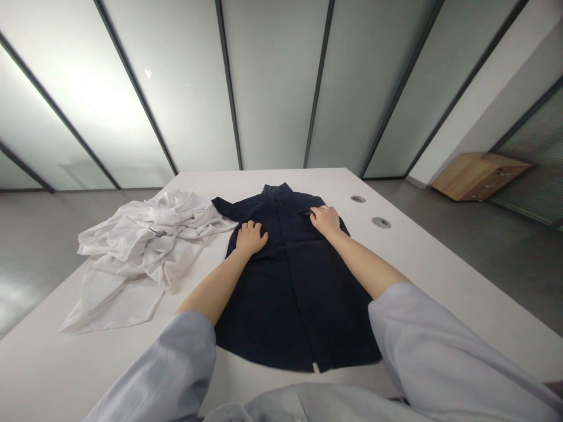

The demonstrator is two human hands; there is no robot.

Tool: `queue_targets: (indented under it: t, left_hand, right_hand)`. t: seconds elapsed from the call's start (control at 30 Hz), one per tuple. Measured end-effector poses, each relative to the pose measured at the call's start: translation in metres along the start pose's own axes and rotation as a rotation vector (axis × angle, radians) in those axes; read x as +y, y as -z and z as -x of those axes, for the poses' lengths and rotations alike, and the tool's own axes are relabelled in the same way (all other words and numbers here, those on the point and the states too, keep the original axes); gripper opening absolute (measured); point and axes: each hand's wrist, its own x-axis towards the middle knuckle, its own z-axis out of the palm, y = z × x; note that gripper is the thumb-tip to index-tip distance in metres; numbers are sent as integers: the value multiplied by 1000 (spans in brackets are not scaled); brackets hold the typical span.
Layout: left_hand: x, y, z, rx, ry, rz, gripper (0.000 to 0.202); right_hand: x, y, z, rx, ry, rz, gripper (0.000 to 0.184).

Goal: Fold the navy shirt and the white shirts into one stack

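Observation:
A dark navy button-up shirt (pixel 281 293) lies front side up, its collar at the far end and its curved hem towards me. My left hand (pixel 250 238) rests flat on the left side of its chest, fingers slightly spread. On the right side of the chest, my right hand (pixel 325 220) has its fingers closed on a bit of dark fabric, which looks like the end of the shirt's sleeve (pixel 304 212). The other sleeve (pixel 223 206) sticks out to the left near the shoulder. Fabric beneath my right palm is hidden.
A loose heap of white cloth (pixel 153 234) lies left of the shirt, close to its sleeve. The white table (pixel 422 281) has two round grommets (pixel 381 223) on the right. Frosted glass panels (pixel 272 88) stand behind, and a wooden cabinet (pixel 477 176) sits on the floor at right.

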Motion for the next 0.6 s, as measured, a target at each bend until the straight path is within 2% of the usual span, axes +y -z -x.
queue_targets:
  t: [0.1,0.23,0.33,0.43,0.6]
  left_hand:
    - [0,0,0,4,-1,1,46]
    - [0,1,1,-8,-2,4,46]
    - [0,1,0,-11,0,5,46]
    - [-1,0,-1,-12,-6,11,47]
    - [-3,-4,-4,-31,-40,2,51]
  right_hand:
    - [-3,-3,3,-144,-32,33,39]
    - [4,-13,8,-262,12,-23,58]
    - [15,-18,10,-319,-22,-51,71]
    - [24,-18,8,-353,-92,-41,73]
    - [18,-11,2,-396,-149,-20,77]
